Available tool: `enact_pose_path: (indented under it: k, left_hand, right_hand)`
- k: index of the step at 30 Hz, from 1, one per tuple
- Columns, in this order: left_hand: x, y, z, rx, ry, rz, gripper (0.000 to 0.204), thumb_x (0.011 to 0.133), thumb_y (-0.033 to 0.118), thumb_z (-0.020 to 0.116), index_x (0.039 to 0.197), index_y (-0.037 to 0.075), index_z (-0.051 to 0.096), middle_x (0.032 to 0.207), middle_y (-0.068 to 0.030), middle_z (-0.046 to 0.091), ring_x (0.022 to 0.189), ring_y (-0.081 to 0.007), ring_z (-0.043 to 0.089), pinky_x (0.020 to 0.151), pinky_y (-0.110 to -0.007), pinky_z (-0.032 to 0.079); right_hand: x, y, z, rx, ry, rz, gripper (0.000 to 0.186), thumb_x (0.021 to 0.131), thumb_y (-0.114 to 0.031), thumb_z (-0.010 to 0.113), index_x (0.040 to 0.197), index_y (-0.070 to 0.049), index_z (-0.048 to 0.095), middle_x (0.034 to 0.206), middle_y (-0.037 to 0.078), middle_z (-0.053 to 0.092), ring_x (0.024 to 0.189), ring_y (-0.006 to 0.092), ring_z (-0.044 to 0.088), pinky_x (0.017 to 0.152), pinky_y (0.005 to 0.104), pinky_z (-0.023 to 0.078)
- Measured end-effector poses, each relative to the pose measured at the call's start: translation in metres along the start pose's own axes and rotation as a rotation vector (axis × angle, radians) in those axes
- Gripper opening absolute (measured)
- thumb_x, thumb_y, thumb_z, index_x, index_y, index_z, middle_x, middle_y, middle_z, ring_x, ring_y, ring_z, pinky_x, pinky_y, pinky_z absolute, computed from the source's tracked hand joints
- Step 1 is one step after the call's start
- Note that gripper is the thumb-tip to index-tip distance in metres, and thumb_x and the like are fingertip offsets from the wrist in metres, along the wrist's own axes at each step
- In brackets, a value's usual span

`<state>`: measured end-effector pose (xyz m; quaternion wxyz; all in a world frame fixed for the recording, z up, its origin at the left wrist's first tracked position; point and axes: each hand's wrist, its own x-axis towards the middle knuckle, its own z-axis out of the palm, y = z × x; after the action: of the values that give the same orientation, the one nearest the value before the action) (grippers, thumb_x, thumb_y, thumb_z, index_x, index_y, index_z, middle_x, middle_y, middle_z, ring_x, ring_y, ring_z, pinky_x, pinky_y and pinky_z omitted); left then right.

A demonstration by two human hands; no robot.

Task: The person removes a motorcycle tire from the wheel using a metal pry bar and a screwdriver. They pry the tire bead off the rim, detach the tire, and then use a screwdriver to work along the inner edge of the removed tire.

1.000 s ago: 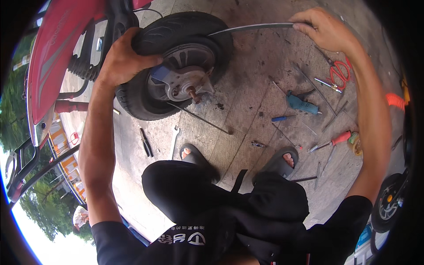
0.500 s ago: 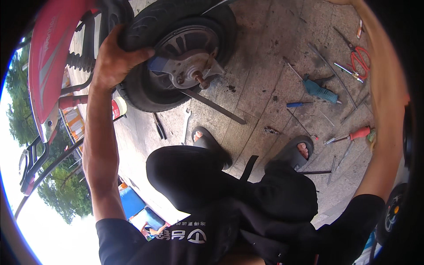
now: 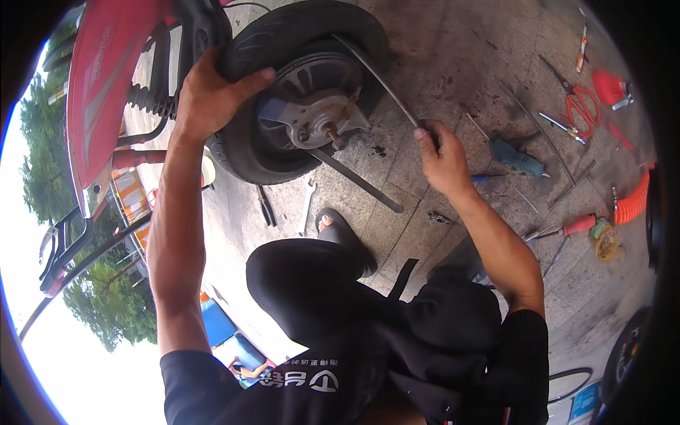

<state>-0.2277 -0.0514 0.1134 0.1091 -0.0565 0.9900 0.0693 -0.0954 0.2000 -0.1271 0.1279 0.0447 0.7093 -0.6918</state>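
A black scooter tyre [image 3: 248, 49] surrounds a dark spoked wheel [image 3: 340, 74] with a grey hub and a rusty axle bolt [image 3: 333, 134]. My left hand [image 3: 212, 95] grips the tyre's left side, thumb lying across the sidewall, other fingers partly hidden behind. In my right hand [image 3: 443, 156] is the near end of a long metal tyre lever [image 3: 382, 81]; the hand is closed round it. The lever's far tip meets the tyre's inner edge at the upper right. A second flat metal bar [image 3: 358, 184] sticks out from the wheel's lower side toward my feet.
Right of the wheel lie a teal power tool [image 3: 517, 157], red-handled scissors [image 3: 582, 110], a red-handled screwdriver [image 3: 577, 224] and a coiled orange hose [image 3: 634, 198]. Pliers [image 3: 266, 205] and a spanner [image 3: 307, 207] lie below the tyre. A red scooter body [image 3: 99, 92] stands at left.
My right hand has come from the far upper right down toward me, swinging the tyre lever with it. My left hand keeps its grip on the tyre. The view has shifted slightly.
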Motion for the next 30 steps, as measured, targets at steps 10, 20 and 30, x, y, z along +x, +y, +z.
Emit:
enact_pose_path:
  k: [10,20,30]
  left_hand:
    - [-0.005,-0.013,0.003,-0.074,-0.004,0.037,0.082,0.067,0.046,0.085,0.123,-0.007,0.057,0.110,-0.0218,0.068,0.101,-0.0287,0.067,0.092,-0.036,0.050]
    - [-0.031,-0.017,0.008,-0.059,0.034,-0.026,0.086,0.067,0.044,0.086,0.127,-0.006,0.053,0.110,-0.0226,0.068,0.101,-0.0287,0.068,0.090,-0.037,0.051]
    - [-0.058,0.005,0.005,-0.012,-0.014,0.085,0.088,0.066,0.034,0.086,0.135,-0.003,0.046,0.115,-0.0242,0.064,0.108,-0.0361,0.065,0.092,-0.041,0.051]
  right_hand:
    - [0.044,0.098,0.044,0.157,-0.203,-0.023,0.028,0.094,-0.021,0.067,0.113,-0.002,0.059,0.084,0.005,0.064,0.075,0.0137,0.059,0.068,0.0320,0.049]
    - [0.013,0.056,-0.092,-0.327,-0.207,-0.084,0.030,0.093,-0.017,0.065,0.117,0.001,0.061,0.093,0.021,0.067,0.083,0.0331,0.067,0.073,0.0392,0.049]
    - [0.045,0.008,-0.104,-0.260,-0.015,-0.365,0.041,0.091,-0.024,0.070,0.121,0.002,0.059,0.091,0.014,0.066,0.080,0.0167,0.062,0.073,0.0315,0.050]
